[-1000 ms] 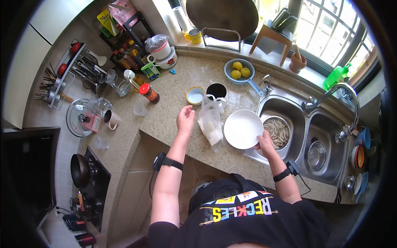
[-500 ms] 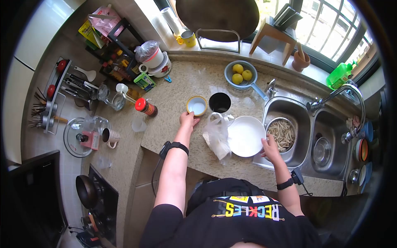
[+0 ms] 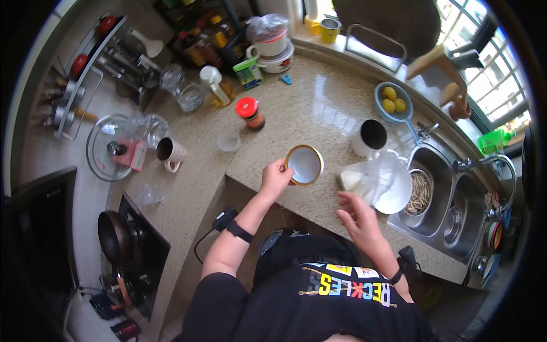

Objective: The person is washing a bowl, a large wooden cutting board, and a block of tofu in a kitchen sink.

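Note:
My left hand (image 3: 276, 181) grips the near-left rim of a small bowl (image 3: 305, 162) with a white inside and a brown-yellow rim. The bowl is tilted and sits over the front part of the counter. My right hand (image 3: 363, 222) has its fingers apart and holds nothing. Just beyond its fingertips lies a clear plastic bag (image 3: 370, 179) with something white inside. The bag partly covers a white plate or shallow bowl (image 3: 396, 196) beside the sink. Behind the bag stands a light cup with a dark inside (image 3: 370, 137).
The sink (image 3: 439, 216) on the right holds a metal bowl of pale, finger-long pieces (image 3: 420, 194). A blue colander (image 3: 393, 102) with yellow fruit stands at the back. Left of the small bowl are a red-lidded jar (image 3: 250, 113) and a clear plastic cup (image 3: 229, 141). A frying pan (image 3: 117, 236) sits far left.
My left hand has picked up the small bowl from the counter and brought it closer. My right hand has left the white plate's edge and moved left, to the bag. The view has turned left.

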Motion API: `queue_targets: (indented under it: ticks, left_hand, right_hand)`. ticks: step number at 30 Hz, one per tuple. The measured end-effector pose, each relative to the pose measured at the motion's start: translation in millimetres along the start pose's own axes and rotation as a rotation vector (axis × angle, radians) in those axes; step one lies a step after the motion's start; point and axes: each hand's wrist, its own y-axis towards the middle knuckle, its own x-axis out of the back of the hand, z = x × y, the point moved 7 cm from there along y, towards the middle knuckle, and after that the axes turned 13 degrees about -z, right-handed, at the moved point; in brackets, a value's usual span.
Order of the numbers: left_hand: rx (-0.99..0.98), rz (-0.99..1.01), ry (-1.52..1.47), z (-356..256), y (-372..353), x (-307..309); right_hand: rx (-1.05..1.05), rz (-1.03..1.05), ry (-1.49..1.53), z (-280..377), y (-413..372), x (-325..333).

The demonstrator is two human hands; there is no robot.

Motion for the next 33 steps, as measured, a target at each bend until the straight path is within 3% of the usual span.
queue_targets:
  ticks: [3,4,5,6,8,9,12,14,16,17,18,19,20,22,25,28,30,33]
  left_hand:
    - [-0.079,-0.008,0.062,5.3,-45.9,41.8]
    - [-0.041,-0.020,0.102,12.9,-60.5,53.8]
    - [-0.134,-0.056,0.099,13.3,-76.7,64.0]
    - [-0.226,-0.088,0.099,11.4,-93.7,71.5]
    - [-0.118,-0.116,0.003,20.7,-123.5,82.3]
    - [-0.135,-0.127,0.037,21.3,-138.6,83.2]
    - [-0.176,-0.071,0.164,31.7,-171.4,77.9]
    - [-0.167,0.031,0.071,48.4,-187.2,67.4]
    - [0.033,0.081,0.014,70.9,-202.7,71.1]
    - [0.118,0.054,0.040,86.8,-205.9,83.6]
    - [0.206,0.025,0.063,107.0,-210.1,100.6]
    - [0.224,-0.047,0.149,128.2,-212.5,126.1]
    - [0.234,-0.122,0.230,155.1,-212.7,156.5]
    - [-0.030,-0.359,0.543,226.5,-205.0,239.1]
    - [0.284,-0.644,0.670,255.9,-244.8,338.3]
    - [0.433,-0.773,0.801,285.6,-268.5,411.1]
    - [0.466,-0.791,0.927,287.8,-276.6,437.3]
    - [0.524,-0.794,1.057,294.6,-284.1,463.0]
  right_hand:
    - [-0.006,0.019,0.008,-14.8,-4.3,-67.9]
    - [-0.145,0.071,0.214,-28.0,-7.7,-88.1]
    - [-0.289,0.118,0.415,-35.6,-13.1,-104.9]
    - [-0.283,0.145,0.411,-35.1,-16.0,-113.4]
    - [-0.681,0.348,0.673,-45.6,-39.9,-138.8]
    - [-0.514,0.260,0.564,-48.4,-44.8,-140.1]
    - [-0.510,0.212,0.537,-58.1,-73.3,-132.7]
    - [-0.650,0.251,0.498,-88.4,-94.3,-111.1]
    - [-0.866,0.182,0.425,-122.7,-119.0,-64.8]
    - [-1.019,0.199,0.561,-176.4,-133.4,-36.4]
    - [-1.127,0.227,0.613,-175.0,-142.4,-0.4]
    - [-1.064,0.197,0.750,-224.7,-137.6,47.6]
    - [-1.017,0.131,0.933,-213.0,-131.2,88.6]
    - [-1.197,-0.301,1.067,-243.0,-137.8,151.7]
    - [-1.373,-0.297,0.881,-258.9,-172.6,150.0]
    - [-1.231,-0.022,0.748,-201.8,-199.7,89.3]
    - [-1.116,-0.073,0.493,-203.8,-215.1,60.0]
    - [-1.111,0.038,0.439,-156.5,-239.3,-14.0]
